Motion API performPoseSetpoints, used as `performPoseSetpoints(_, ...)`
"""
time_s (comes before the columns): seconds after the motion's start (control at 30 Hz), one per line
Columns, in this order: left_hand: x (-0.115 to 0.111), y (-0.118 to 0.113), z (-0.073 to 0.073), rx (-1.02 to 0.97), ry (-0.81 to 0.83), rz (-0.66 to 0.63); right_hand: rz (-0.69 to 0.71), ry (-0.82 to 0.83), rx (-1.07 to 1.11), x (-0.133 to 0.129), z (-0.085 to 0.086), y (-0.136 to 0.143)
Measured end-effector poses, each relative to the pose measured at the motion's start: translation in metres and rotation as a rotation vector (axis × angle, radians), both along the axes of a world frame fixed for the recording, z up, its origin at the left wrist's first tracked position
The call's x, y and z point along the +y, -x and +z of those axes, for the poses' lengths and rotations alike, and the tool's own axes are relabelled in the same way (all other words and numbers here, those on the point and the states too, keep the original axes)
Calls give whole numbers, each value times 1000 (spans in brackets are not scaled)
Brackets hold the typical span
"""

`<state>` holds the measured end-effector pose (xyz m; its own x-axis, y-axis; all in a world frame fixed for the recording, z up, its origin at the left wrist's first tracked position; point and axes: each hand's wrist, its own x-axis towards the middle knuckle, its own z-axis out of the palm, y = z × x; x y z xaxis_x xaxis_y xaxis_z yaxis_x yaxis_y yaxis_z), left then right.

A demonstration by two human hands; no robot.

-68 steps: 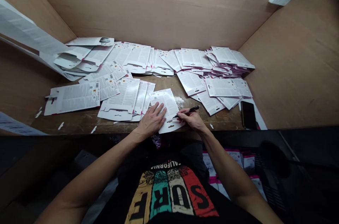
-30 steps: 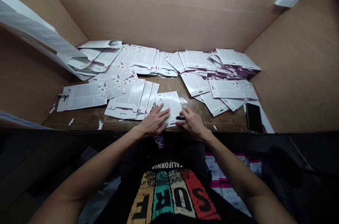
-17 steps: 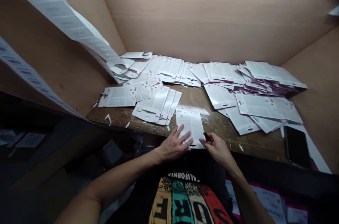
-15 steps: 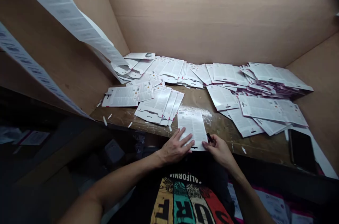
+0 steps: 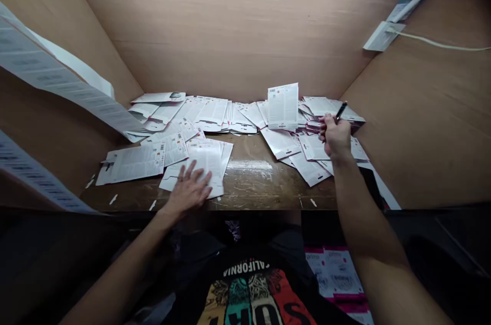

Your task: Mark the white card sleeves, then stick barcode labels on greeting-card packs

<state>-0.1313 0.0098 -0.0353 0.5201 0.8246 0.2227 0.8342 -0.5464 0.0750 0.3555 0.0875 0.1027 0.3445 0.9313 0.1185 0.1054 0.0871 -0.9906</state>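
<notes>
My left hand lies with spread fingers on a white printed packet at the left front of the brown table. Raised over the right-hand pile, my right hand has its fingers closed round a dark pen-like tool. A single white packet appears upright or in mid-air just left of my right hand, not touching it. Behind and beneath that hand is a heap of white packets with pink edges.
More packets line the back wall. Label strips hang at the left. A dark phone lies by my right forearm, partly hidden. A white cable runs along the right wall. Pink and white packages sit below the table edge.
My right hand has moved up and right to the pile, and the packet from the front is away from both hands. My left hand has shifted left onto other packets. The view has turned.
</notes>
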Motion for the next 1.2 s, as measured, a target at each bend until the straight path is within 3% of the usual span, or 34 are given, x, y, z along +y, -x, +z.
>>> performPoseSetpoints(0.1,-9,-57,-4,-18,61,-163,-74,-24,79,-24,-32,36)
performPoseSetpoints(0.2,-6,-107,-6,-26,122,-277,133,226,179,-64,-76,79)
performPoseSetpoints(0.3,2,-128,-8,-23,136,-308,311,356,200,-95,-109,102)
performPoseSetpoints(0.4,5,-130,-11,-30,142,-306,298,401,137,-105,-128,107)
performPoseSetpoints(0.93,1,-131,-13,-49,177,-276,160,428,256,-103,-147,115)
performPoseSetpoints(1.07,1,-132,-14,-59,184,-270,189,446,247,-105,-145,119)
performPoseSetpoints(1.2,1,-131,-13,-58,167,-282,342,515,216,-102,-143,115)
